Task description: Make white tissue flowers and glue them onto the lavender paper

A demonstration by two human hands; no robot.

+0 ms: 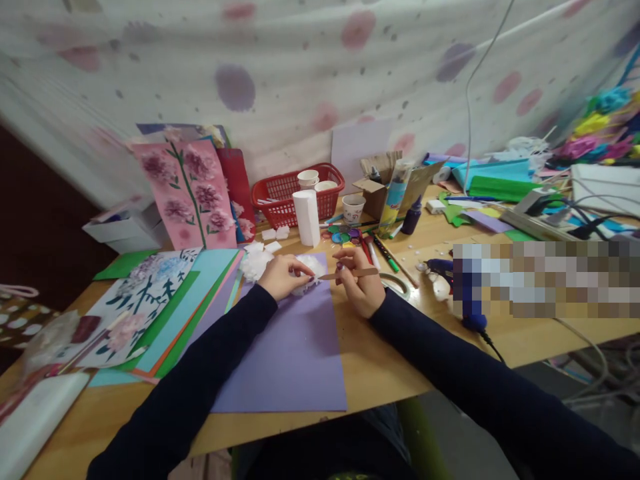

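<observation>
My right hand [361,287] grips a thin, flat brown stick [367,272] between its fingers. The stick's narrow tip points left, to a white ruffled paper flower [306,267]. At the flower's left side, my left hand [284,277] has its thumb and fingers pinched together on the white paper, close to the stick's tip. Beneath both lies a purple paper sheet [295,360], with the flower over its top part. Another fluffy white piece [255,263] sits just left of my left hand.
A white paper roll [306,220] stands before a red basket [275,207] with cups. On the right are a blue glue gun [470,300], a tape roll [397,285] and markers [386,253]. Coloured paper [173,333] and a pink flower picture [185,193] are left.
</observation>
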